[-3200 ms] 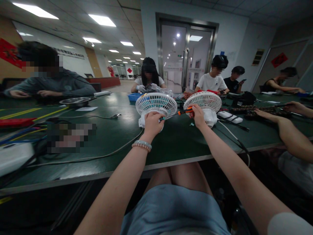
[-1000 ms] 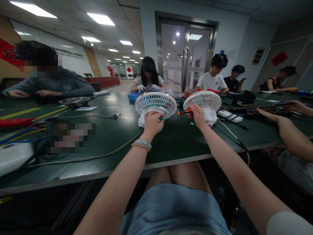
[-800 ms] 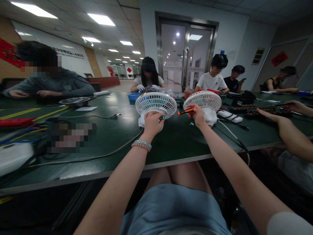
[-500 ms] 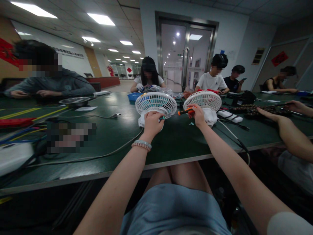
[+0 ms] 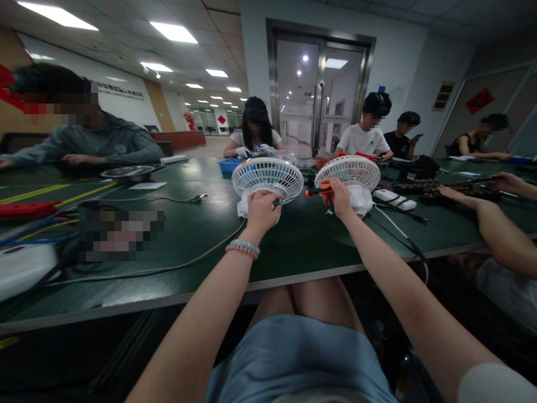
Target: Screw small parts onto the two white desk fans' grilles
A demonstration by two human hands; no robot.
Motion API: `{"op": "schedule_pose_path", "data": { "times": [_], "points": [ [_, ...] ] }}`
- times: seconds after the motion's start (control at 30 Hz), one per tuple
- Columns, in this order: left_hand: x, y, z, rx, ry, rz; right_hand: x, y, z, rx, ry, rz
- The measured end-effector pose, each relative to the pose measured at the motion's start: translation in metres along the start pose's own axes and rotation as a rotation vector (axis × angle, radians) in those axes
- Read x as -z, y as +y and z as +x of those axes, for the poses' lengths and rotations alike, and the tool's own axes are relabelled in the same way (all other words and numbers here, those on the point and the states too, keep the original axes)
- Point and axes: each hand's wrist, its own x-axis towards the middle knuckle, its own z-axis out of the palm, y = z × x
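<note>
White plastic desk fans, two, upright side by side on green table [image 5: 188, 235]: left fan [image 5: 267, 178], right fan [image 5: 352, 173]. Left hand [image 5: 260, 211], one, clamped around left fan's base. Right hand [image 5: 339, 200], one, closed on orange-handled screwdriver [image 5: 319, 191], one, shaft pointing toward left fan. Beaded bracelet [image 5: 243, 248], one, on left wrist. Seated people beyond table, six at least.
</note>
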Motion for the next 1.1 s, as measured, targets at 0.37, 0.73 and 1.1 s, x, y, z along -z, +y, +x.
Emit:
{"op": "schedule_pose_path", "data": {
  "times": [0.37,0.73,1.1],
  "points": [
    [-0.003,-0.004,0.0,-0.021,0.012,0.02,0.002,0.006,0.002,-0.027,0.007,0.088],
    [-0.002,-0.003,0.0,-0.022,0.015,0.013,0.003,0.005,0.001,-0.025,0.036,-0.059],
    [-0.002,-0.002,0.0,-0.019,0.015,0.009,0.006,0.015,0.005,-0.078,0.01,0.072]
  ]
}}
